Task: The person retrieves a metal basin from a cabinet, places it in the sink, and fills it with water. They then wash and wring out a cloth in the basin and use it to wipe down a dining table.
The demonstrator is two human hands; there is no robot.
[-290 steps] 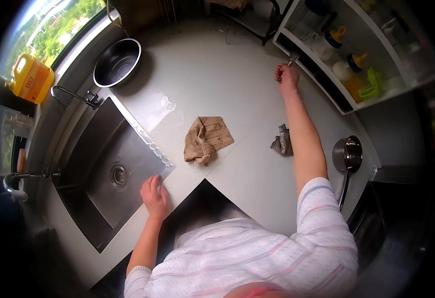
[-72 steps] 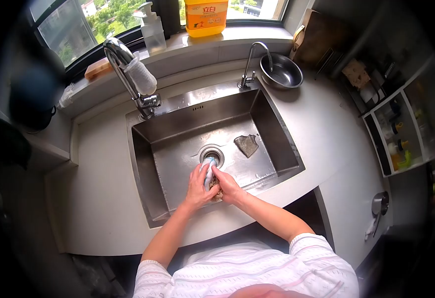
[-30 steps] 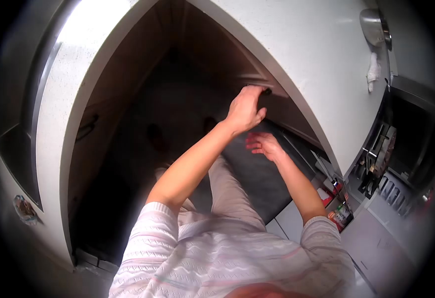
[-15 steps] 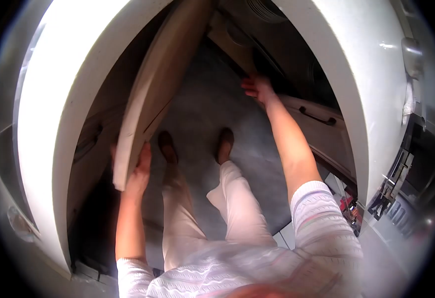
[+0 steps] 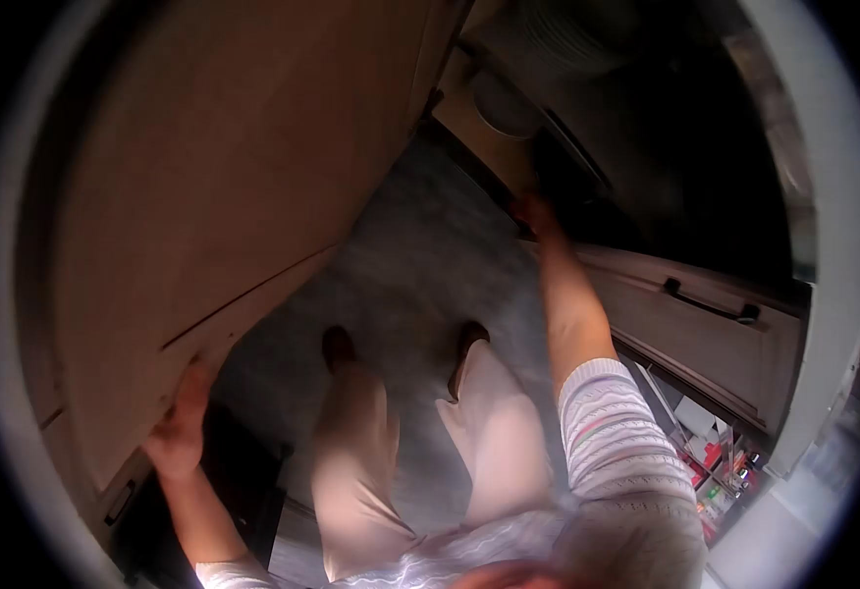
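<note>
A wide cabinet door (image 5: 234, 177) stands swung out on the left. My left hand (image 5: 183, 427) grips its lower free edge, with part of the hand hidden by the panel. On the other side, my right hand (image 5: 533, 208) reaches to the front edge of the open cabinet, by its pale shelf (image 5: 489, 147). Shadow hides its fingers, so I cannot make out whether they hold anything. A round dish-like thing (image 5: 505, 106) lies on that shelf, and a stack of plates (image 5: 577, 39) sits dimly farther in.
Below my right forearm is a drawer front (image 5: 690, 319) with a dark handle (image 5: 713, 302). Small red and white items (image 5: 715, 461) show at the lower right. A white edge (image 5: 847, 275) curves along the right. My shoes (image 5: 339, 346) stand on the grey floor (image 5: 381, 245).
The door has swung left with my left hand on it, its broad inner face now showing. My view has dipped further under the white edge. My right hand has moved into shadow by the shelf.
</note>
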